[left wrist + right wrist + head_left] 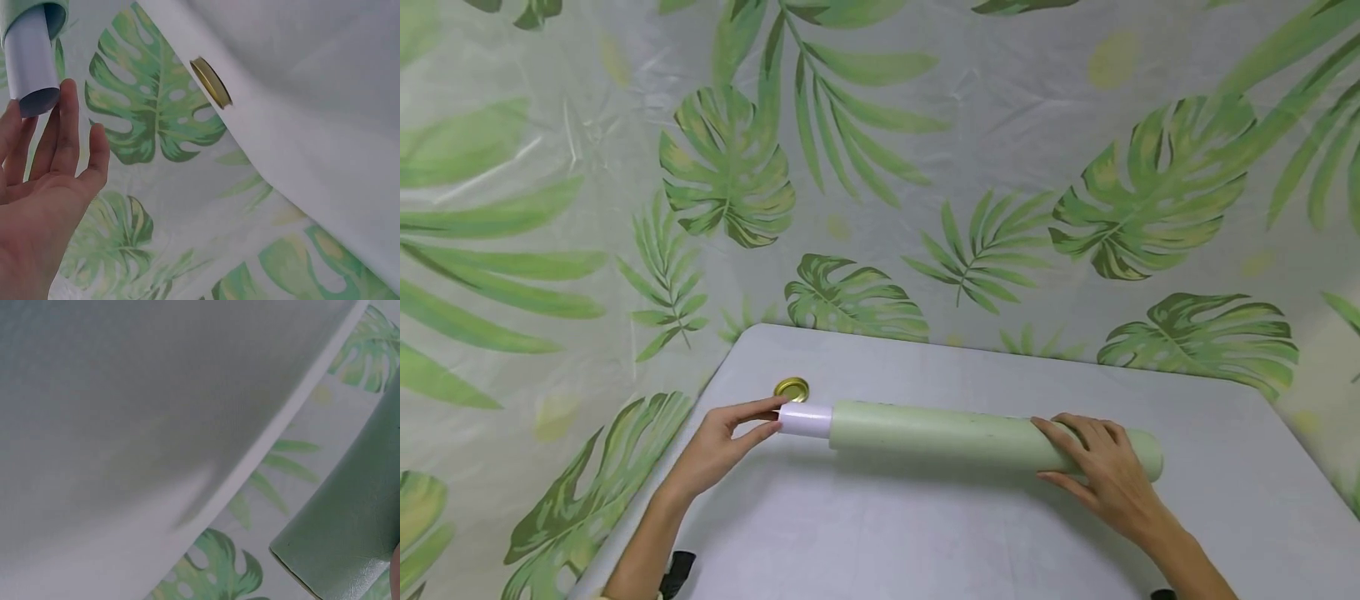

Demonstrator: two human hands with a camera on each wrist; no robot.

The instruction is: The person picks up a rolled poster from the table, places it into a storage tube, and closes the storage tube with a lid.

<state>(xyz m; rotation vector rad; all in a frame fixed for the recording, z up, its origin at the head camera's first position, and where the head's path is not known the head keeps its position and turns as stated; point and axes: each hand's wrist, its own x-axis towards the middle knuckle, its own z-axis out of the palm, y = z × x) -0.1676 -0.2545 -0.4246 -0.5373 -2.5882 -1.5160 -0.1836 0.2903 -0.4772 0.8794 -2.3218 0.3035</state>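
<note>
A long pale green tube [940, 435] is held level above the white table in the head view. My right hand [1101, 467] grips it near its right end, thumb below and fingers over the top. Out of the tube's left end sticks a white paper roll [806, 420], its hollow end showing in the left wrist view. Thumb and fingertips of my left hand [721, 442] pinch the outer end of this roll. In the right wrist view the green tube [350, 519] appears at the right, with only a sliver of the hand beside it.
A gold ring-shaped lid [792, 388] lies on the white table [925, 533], just behind the paper roll. Beyond the table's back edge hangs a leaf-patterned sheet [865, 208], which also shows past the left edge.
</note>
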